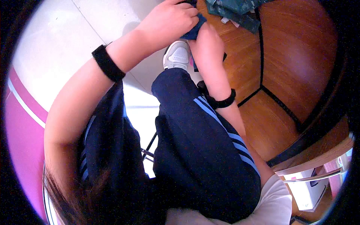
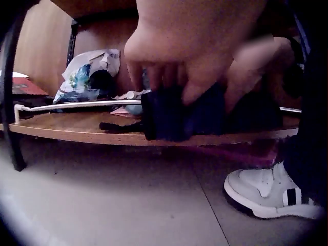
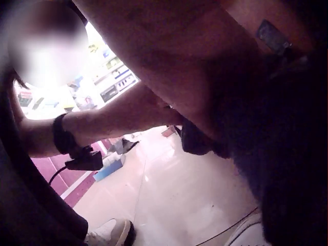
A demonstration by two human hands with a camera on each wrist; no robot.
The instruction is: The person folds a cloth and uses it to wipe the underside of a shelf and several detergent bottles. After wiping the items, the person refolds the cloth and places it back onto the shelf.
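A dark blue fabric bundle is held low in front of the shelf edge, its kind not clear from these views. My left hand grips it from above, fingers curled over its top. Close beside it, my right hand holds the other end, with its fingertips largely hidden. The bundle's blue fabric shows between the two hands in the head view. A short dark strap lies at its left end. The right wrist view is mostly dark, with part of the bundle hanging below the hands.
Behind the bundle stands a wooden shelf with a thin metal rail and a plastic bag. Below it is a tiled floor. A grey-white shoe stands near the hands. At the lower right is a white box.
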